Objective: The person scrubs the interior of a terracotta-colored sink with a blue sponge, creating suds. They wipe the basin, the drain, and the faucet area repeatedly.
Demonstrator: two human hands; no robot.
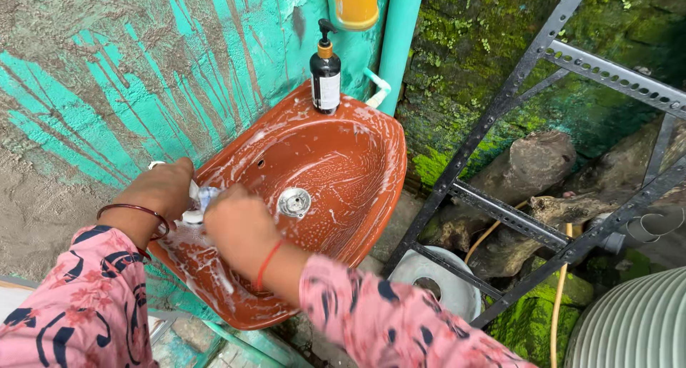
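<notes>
Left hand (158, 191): rests on the far rim of the sink (357, 189), fingers curled over a white tap (191, 212); a bangle sits on the wrist.
Right hand (239, 226): clenched on a small pale scrubber (208, 195) pressed at the rim just beside the tap; whether the two hands touch cannot be told.
Sink: brown, foam-streaked, fixed to the painted wall (107, 89). The drain (294, 201) lies just right of the right hand; the basin beyond it is open.
Pump bottle (326, 78): upright on the sink's back ledge, well beyond both hands.
Green pipe (400, 39): vertical, behind the bottle.
Metal frame (514, 218): stands close to the sink's outer edge, right of the right hand.
</notes>
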